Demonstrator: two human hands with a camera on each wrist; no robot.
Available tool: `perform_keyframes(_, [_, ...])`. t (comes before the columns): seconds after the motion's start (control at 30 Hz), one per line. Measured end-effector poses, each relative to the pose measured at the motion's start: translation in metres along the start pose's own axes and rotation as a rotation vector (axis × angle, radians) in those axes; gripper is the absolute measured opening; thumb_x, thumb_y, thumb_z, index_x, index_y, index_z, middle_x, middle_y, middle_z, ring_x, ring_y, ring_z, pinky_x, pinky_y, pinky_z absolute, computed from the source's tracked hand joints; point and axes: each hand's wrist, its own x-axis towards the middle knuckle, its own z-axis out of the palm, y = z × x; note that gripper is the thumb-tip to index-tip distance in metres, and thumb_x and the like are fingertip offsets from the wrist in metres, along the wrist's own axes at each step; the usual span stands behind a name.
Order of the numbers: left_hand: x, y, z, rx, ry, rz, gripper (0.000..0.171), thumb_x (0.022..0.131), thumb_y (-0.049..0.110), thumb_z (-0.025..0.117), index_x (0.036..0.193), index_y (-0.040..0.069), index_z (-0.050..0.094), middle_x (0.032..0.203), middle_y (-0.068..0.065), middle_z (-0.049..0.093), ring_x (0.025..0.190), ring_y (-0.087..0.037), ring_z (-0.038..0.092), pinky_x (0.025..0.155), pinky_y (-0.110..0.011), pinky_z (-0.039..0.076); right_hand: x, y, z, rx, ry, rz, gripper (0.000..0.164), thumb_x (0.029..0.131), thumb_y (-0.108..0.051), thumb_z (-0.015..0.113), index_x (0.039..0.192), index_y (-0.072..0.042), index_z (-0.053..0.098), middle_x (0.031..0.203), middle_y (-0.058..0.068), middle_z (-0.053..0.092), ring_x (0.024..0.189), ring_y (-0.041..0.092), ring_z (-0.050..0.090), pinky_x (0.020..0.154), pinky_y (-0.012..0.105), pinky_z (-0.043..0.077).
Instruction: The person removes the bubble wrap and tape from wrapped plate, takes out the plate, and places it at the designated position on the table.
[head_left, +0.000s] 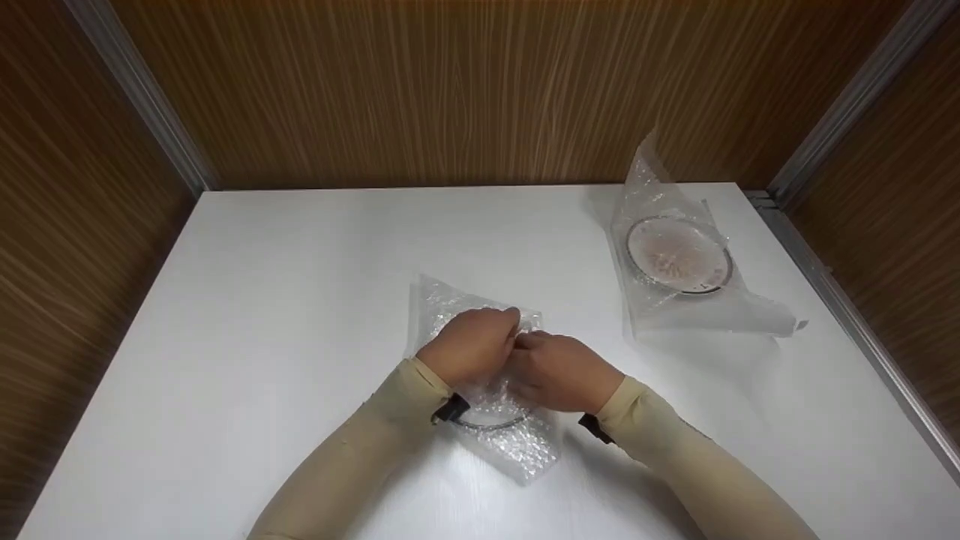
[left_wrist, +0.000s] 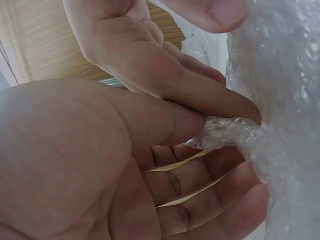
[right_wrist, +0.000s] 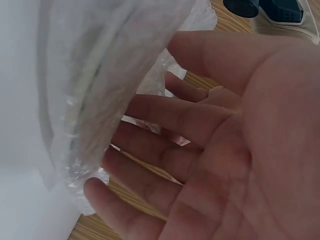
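Bubble wrap (head_left: 525,448) lies around a round, plate-like thing whose dark curved rim (head_left: 491,427) shows at the near side. Both hands meet over its middle. My left hand (head_left: 472,346) pinches a gathered edge of the wrap between thumb and fingers, as the left wrist view shows. Close against it, my right hand (head_left: 564,373) touches the wrap; its fingers (right_wrist: 160,115) look fairly straight in the right wrist view. Through the film there, a pale edge of the wrapped thing shows blurred. The hands hide most of the thing from the head view.
At the back right of the white table (head_left: 300,255) a round dark-rimmed plate (head_left: 679,255) lies with a clear bubble wrap sheet (head_left: 697,316) about it, one corner standing up. Wood-grain panels (head_left: 465,90) enclose the back and sides.
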Motion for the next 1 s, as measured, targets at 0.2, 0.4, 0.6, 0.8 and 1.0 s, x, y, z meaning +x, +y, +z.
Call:
perform_keyframes(0.2, [-0.003, -0.002, -0.005, 0.029, 0.035, 0.029, 0.014, 0.106, 0.016, 0.053, 0.093, 0.012, 0.055, 0.076, 0.001, 0.054, 0.068, -0.018, 0.052, 0.061, -0.034, 0.046, 0.002, -0.006, 0.002, -0.056, 0.019, -0.028, 0.006, 0.087, -0.011, 0.069, 0.091, -0.007, 0.067, 0.086, 0.006, 0.062, 0.075, 0.023, 0.061, 0.063, 0.039, 0.054])
perform_keyframes(0.4, [-0.009, 0.0, -0.023, 0.039, 0.132, 0.072, 0.013, 0.106, 0.013, 0.051, 0.094, 0.008, 0.056, 0.074, -0.001, 0.051, 0.065, -0.018, 0.047, 0.059, -0.034, 0.043, 0.002, -0.008, 0.0, -0.05, 0.06, -0.027, 0.013, 0.082, -0.009, 0.072, 0.079, -0.01, 0.06, 0.073, 0.002, 0.053, 0.062, 0.019, 0.05, 0.051, 0.035, 0.046])
perform_keyframes(0.6, [-0.018, -0.001, -0.046, -0.012, 0.181, 0.05, 0.013, 0.105, 0.015, 0.052, 0.094, 0.01, 0.056, 0.075, 0.0, 0.051, 0.067, -0.017, 0.048, 0.061, -0.034, 0.042, 0.002, -0.009, 0.001, -0.077, 0.078, -0.018, 0.02, 0.08, -0.01, 0.073, 0.074, -0.012, 0.054, 0.07, -0.001, 0.047, 0.061, 0.019, 0.047, 0.048, 0.034, 0.043])
perform_keyframes(0.8, [-0.03, -0.005, -0.062, -0.024, 0.241, 0.034, 0.012, 0.104, 0.016, 0.052, 0.093, 0.013, 0.055, 0.076, 0.002, 0.052, 0.066, -0.014, 0.046, 0.06, -0.032, 0.039, 0.001, -0.01, 0.003, -0.089, 0.06, -0.002, 0.02, 0.081, -0.009, 0.071, 0.073, -0.012, 0.053, 0.07, 0.0, 0.048, 0.061, 0.02, 0.047, 0.048, 0.033, 0.043])
perform_keyframes(1.0, [-0.039, -0.007, -0.07, -0.048, 0.295, 0.04, 0.013, 0.104, 0.015, 0.052, 0.091, 0.013, 0.054, 0.076, 0.002, 0.054, 0.065, -0.014, 0.045, 0.059, -0.031, 0.038, -0.001, -0.011, 0.006, -0.093, 0.067, 0.005, 0.023, 0.08, -0.008, 0.069, 0.07, -0.013, 0.049, 0.07, 0.001, 0.048, 0.063, 0.021, 0.048, 0.048, 0.033, 0.042])
